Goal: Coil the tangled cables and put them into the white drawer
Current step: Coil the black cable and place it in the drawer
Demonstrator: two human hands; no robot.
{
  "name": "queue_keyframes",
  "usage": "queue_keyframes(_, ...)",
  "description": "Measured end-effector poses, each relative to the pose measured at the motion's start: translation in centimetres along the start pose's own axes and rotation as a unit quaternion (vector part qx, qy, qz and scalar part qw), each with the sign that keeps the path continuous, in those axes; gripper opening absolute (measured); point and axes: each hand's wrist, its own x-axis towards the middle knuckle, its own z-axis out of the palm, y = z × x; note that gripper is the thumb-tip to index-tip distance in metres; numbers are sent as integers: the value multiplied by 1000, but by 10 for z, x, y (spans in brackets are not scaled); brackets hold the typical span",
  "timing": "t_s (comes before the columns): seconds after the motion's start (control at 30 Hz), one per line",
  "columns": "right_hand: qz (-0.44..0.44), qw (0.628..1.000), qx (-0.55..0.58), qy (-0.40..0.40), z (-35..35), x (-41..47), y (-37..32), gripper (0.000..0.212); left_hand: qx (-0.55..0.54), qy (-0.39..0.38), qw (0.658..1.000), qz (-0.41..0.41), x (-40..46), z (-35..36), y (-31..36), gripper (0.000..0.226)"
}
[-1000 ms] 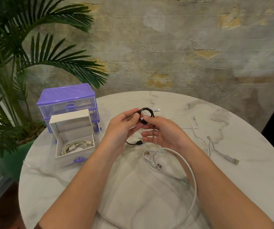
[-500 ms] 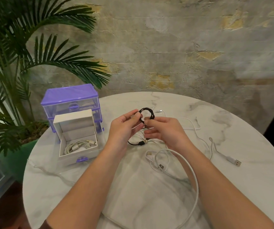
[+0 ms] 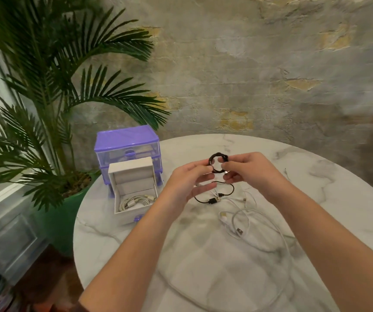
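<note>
A small black cable coil [image 3: 216, 159] is held above the table between both hands. My left hand [image 3: 187, 181] pinches its left side and my right hand [image 3: 248, 171] pinches its right side. The cable's loose tail [image 3: 217, 194] hangs down in a loop, its black plug near the table. Tangled white cables [image 3: 244, 219] lie on the marble table [image 3: 329, 199] below my right forearm. The white drawer [image 3: 133, 190] is pulled out to the left, with a coiled white cable [image 3: 133, 201] inside.
A purple drawer unit [image 3: 127, 143] stands behind the white drawer at the table's left edge. A potted palm [image 3: 46, 109] in a green pot rises left of the table. A long white cable loop [image 3: 280, 266] runs across the near part of the table.
Both hands have kept hold of the black coil and shifted slightly; the loose tail hangs in a wider loop. The camera has turned, so the scene sits further right in the frame.
</note>
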Motion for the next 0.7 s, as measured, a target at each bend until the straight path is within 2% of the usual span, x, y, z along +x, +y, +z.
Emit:
queue_keyframes(0.13, -18, 999, -27, -5, 3, -5, -17, 17, 11, 37, 999, 30, -8, -3, 3, 29)
queue_keyframes(0.27, -39, 999, 7, 14, 22, -12, -24, 27, 21, 74, 996, 40, -19, -13, 7, 25)
queue_keyframes(0.4, -86, 995, -27, 32, 54, -19, -23, 21, -4, 116, 993, 21, -31, -35, 15, 14)
queue_keyframes(0.5, -140, 988, -63, 32, 82, -22, -25, 19, -4, 137, 991, 1, -41, -58, 21, 20)
queue_keyframes(0.6, -131, 990, -55, 11, 104, -17, -26, 20, 116, 152, 982, 1, -53, -81, 29, 21)
queue_keyframes(0.7, -82, 995, -60, -22, 124, -7, -24, 21, 273, 197, 941, 31, -58, -108, 33, 21)
